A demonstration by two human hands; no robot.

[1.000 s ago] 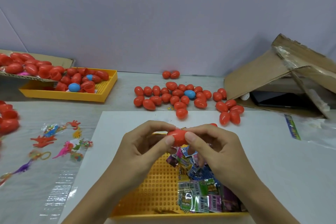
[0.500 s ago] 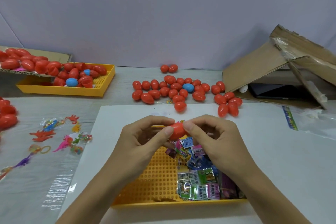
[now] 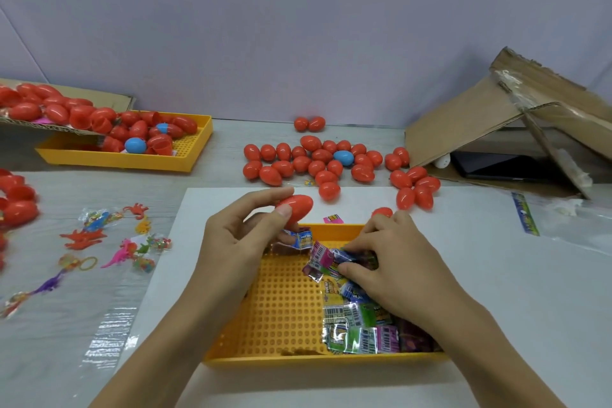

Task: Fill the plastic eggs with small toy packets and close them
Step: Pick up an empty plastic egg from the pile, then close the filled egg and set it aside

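My left hand (image 3: 240, 242) holds a closed red plastic egg (image 3: 296, 209) between thumb and fingers, above the far edge of a yellow perforated tray (image 3: 284, 315). My right hand (image 3: 394, 262) rests on the heap of small toy packets (image 3: 351, 318) in the tray's right half, fingertips pinching a packet (image 3: 326, 258) at the top of the heap. A group of closed red eggs with one blue egg (image 3: 342, 157) lies on the table beyond. One red egg (image 3: 382, 212) sits just behind my right hand.
The tray stands on a white sheet (image 3: 496, 275). Another yellow tray (image 3: 185, 159) with open and closed eggs is at far left under a cardboard flap. Loose rubber toys (image 3: 99, 242) lie left. A torn cardboard box (image 3: 516, 129) is at right.
Both hands held the egg together before. Now my right hand has let go and dropped onto the packets, while my left hand keeps the egg, lifted slightly left.
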